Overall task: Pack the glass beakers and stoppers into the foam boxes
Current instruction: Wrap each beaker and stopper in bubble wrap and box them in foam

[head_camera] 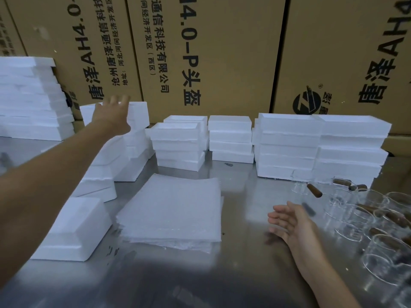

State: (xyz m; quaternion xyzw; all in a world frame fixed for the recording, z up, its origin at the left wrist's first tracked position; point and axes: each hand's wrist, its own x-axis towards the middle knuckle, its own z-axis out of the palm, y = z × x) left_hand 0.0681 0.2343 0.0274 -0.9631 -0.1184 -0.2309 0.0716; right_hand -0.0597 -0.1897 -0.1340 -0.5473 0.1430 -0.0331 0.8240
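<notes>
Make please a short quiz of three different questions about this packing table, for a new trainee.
1. True or false: the left hand reaches to a stack of foam boxes at the back left.
2. What lies in the middle of the metal table? A) a pile of foam sheets B) a roll of tape C) a pair of scissors
3. Fill in: the glass beakers stand on the person's ____ side, near the open right hand.

Key: 1 true; 2 A, the pile of foam sheets; 3 right.
</notes>
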